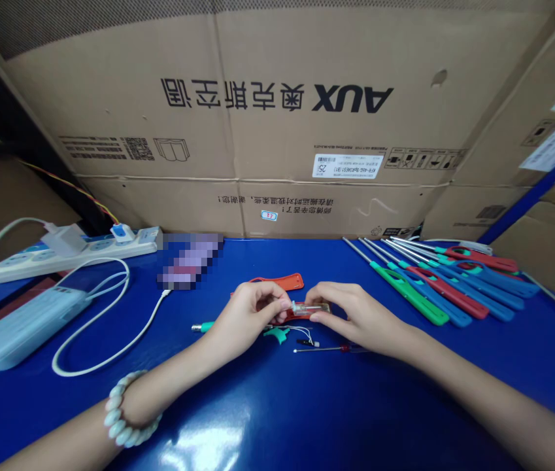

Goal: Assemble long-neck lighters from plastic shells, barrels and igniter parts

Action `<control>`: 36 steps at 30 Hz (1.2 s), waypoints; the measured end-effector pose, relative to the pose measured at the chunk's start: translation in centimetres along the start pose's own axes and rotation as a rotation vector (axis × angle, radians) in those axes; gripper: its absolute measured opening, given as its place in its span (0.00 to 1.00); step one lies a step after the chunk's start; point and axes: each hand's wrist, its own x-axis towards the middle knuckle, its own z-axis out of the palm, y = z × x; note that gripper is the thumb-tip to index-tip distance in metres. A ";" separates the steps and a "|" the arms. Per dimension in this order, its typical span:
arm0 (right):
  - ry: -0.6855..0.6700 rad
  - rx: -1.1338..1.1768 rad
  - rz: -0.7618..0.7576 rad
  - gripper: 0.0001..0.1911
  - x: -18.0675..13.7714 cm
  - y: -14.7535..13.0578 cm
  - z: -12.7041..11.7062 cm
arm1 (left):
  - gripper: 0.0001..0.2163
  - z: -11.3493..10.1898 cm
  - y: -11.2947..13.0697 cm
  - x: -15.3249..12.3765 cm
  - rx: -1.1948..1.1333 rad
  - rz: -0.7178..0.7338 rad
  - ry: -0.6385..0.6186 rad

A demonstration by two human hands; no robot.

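Observation:
My left hand point(252, 307) and my right hand point(355, 314) meet over the blue table point(306, 405), both pinching a small clear gas cartridge point(310, 308) of a long lighter. A red lighter shell half point(282, 282) lies just behind my hands. Under them lie a teal trigger piece point(277, 335), small wired parts point(306, 340) and a thin metal rod point(321, 350). A metal tube end with a teal collar point(202, 326) pokes out left of my left hand.
Several finished long lighters point(434, 288) in green, blue and red lie in a row at the right. A white power strip point(71, 252), a pale power bank point(17, 330) and a white cable point(105, 340) lie at the left. Cardboard boxes point(277, 118) wall the back.

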 end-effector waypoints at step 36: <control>0.133 -0.271 -0.239 0.10 -0.3 0.0 0.4 | 0.15 -0.3 0.7 0.2 -0.117 -0.097 -0.093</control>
